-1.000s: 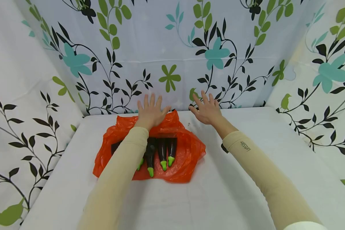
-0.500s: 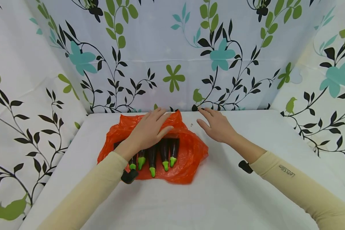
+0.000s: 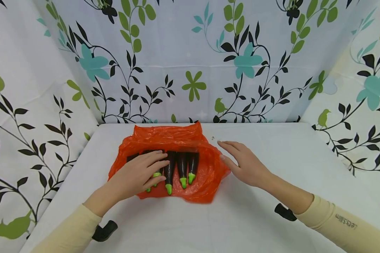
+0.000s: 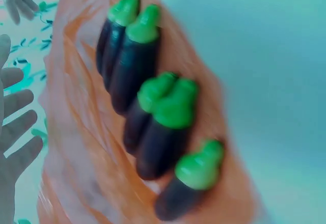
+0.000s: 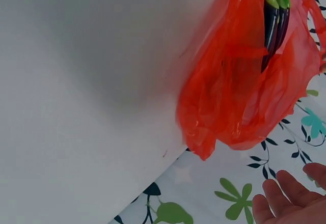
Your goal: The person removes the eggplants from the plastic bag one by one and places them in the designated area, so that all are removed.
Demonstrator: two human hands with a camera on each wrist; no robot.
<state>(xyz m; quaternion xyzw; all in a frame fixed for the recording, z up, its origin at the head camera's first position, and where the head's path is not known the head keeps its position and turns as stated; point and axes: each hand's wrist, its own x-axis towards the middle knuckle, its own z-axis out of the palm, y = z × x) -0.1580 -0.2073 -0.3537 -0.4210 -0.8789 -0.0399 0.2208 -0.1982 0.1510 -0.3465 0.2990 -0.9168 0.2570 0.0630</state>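
Several dark purple eggplants (image 3: 169, 167) with bright green caps lie side by side on a red plastic bag (image 3: 171, 135), which is spread open and crumpled. My left hand (image 3: 136, 174) hovers over the leftmost eggplants with relaxed fingers and partly covers them in the head view. Beside the bag's right edge is my right hand (image 3: 245, 163), its fingers stretched toward the bag and holding nothing. The left wrist view shows the eggplants (image 4: 135, 66) blurred, caps upward. From the right wrist, two eggplants (image 5: 275, 20) show inside the bag's opening.
The bag lies on a white table (image 3: 256, 221), toward its back edge. A curtain (image 3: 164, 42) printed with leaves and flowers surrounds the table on the back and both sides. Dark wrist cameras (image 3: 104, 231) hang below both forearms.
Both hands have drawn back from the curtain toward me. The left came down over the eggplants, and the right dropped beside the bag. The bag and the eggplants stayed in place.
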